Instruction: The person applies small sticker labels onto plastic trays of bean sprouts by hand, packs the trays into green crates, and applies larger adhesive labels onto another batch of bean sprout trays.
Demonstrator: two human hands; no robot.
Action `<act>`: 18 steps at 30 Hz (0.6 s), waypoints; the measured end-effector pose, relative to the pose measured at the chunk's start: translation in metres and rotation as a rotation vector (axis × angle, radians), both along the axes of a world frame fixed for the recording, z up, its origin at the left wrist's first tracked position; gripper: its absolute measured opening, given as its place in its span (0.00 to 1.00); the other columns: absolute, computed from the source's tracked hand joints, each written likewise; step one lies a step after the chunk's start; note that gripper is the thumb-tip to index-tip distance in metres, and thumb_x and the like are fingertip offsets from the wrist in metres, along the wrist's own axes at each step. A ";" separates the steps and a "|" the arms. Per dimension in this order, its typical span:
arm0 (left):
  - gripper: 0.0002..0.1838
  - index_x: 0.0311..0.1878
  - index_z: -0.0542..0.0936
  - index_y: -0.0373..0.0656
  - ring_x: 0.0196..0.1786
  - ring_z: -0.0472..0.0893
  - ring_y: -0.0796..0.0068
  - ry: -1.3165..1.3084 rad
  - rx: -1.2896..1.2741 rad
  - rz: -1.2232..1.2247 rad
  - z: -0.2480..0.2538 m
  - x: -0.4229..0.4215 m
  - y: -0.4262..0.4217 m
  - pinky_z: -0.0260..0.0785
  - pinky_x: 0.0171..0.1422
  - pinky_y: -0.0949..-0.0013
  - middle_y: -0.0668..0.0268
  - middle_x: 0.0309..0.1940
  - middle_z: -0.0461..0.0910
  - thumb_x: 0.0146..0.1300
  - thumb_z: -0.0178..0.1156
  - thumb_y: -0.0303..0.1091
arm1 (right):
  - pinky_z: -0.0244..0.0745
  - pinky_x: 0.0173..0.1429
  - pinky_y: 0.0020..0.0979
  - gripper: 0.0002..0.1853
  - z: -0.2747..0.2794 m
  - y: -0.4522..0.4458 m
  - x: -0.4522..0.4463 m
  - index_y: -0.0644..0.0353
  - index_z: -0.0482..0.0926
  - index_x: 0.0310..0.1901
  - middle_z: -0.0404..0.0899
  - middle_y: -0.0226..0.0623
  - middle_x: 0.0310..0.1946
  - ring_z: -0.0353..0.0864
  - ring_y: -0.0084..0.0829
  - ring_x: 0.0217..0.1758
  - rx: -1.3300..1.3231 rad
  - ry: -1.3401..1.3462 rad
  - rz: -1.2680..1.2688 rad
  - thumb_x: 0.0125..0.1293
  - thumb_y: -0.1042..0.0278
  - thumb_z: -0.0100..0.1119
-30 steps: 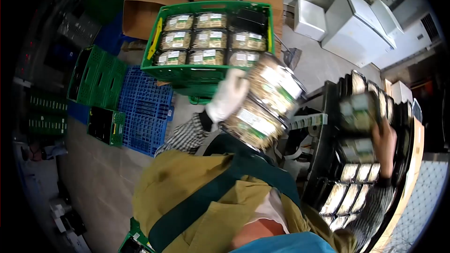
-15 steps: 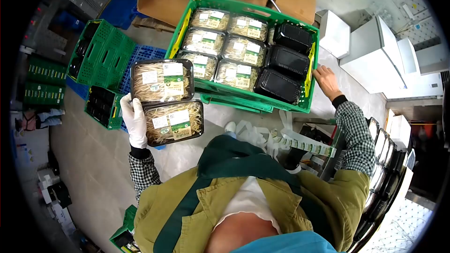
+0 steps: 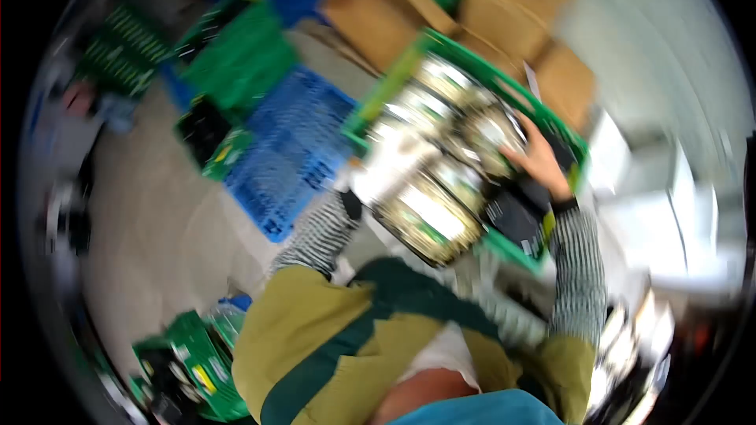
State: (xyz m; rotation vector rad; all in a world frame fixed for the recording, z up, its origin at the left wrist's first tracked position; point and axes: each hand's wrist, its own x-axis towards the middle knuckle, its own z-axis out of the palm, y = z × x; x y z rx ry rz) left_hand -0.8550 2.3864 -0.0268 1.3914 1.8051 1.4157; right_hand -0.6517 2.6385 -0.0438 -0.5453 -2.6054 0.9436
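Note:
The view is blurred by motion. My left hand [image 3: 390, 169], in a white glove, grips a clear-lidded pack of pale sprouts [image 3: 431, 219] at the near side of the green crate [image 3: 361, 132]. Whether a second pack is still in that hand cannot be made out. My bare right hand [image 3: 543, 164] is over the crate, fingers closed on the edge of another sprout pack [image 3: 492, 138], which looks tilted. More labelled packs [image 3: 425, 106] fill the crate's far left part. Black packs [image 3: 516, 216] lie at its right, beneath and beside my right hand.
Cardboard boxes [image 3: 386, 12] stand behind the crate. To the left are a blue pallet [image 3: 287, 149] and stacked green crates [image 3: 240, 51]. Another green crate [image 3: 201, 366] is at the lower left. White boxes [image 3: 654, 205] stand at the right, with more packs [image 3: 618, 354] at the lower right.
My left hand has brought its packs from the left to the crate's near side. My right hand has left the crate's right rim and taken hold of a sprout pack. The view has turned.

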 end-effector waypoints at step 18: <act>0.18 0.50 0.77 0.45 0.44 0.77 0.59 0.327 0.375 0.132 -0.024 -0.025 0.035 0.70 0.48 0.59 0.59 0.40 0.77 0.62 0.60 0.46 | 0.61 0.65 0.36 0.40 -0.002 -0.078 -0.062 0.69 0.61 0.65 0.69 0.53 0.55 0.70 0.46 0.59 -0.062 -0.032 0.230 0.49 0.76 0.68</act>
